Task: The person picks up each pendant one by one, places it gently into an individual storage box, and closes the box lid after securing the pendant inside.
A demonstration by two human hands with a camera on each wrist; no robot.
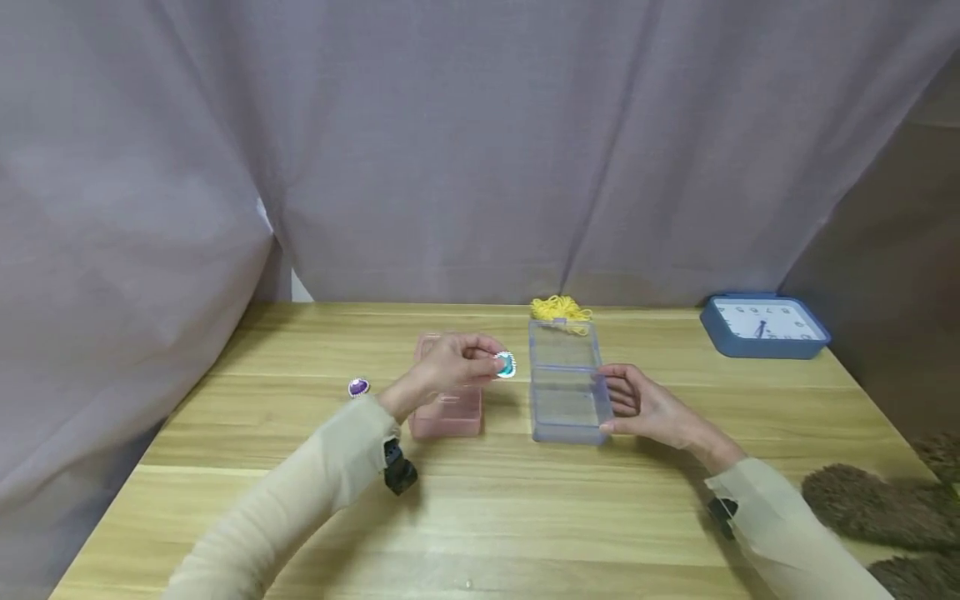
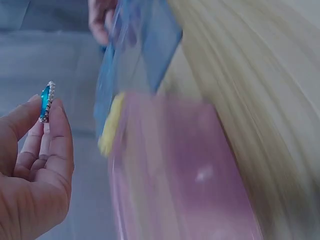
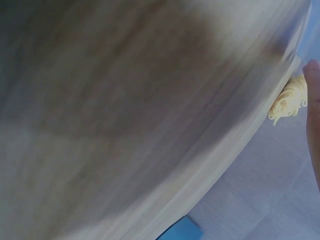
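Between thumb and fingertips, my left hand [image 1: 455, 364] pinches a teal gem with a beaded silvery rim [image 1: 506, 364]. It is held in the air between two plastic boxes. In the left wrist view the gem [image 2: 46, 102] appears edge-on. Below the left hand stands a pink see-through box [image 1: 447, 423], partly hidden by that hand. My right hand [image 1: 651, 410] holds the right side of a blue see-through box [image 1: 570, 434], thumb at the front corner and fingers farther back. The blue box's lid is raised. Only an edge of the right hand [image 3: 313, 100] shows in the right wrist view.
A purple gem with a pale rim [image 1: 358, 387] lies left of the pink box. Behind the blue box sits a bundle of yellow cord [image 1: 558, 307]. A blue clock [image 1: 765, 326] lies at the back right. Brown fuzzy things [image 1: 873, 504] are at the right edge.
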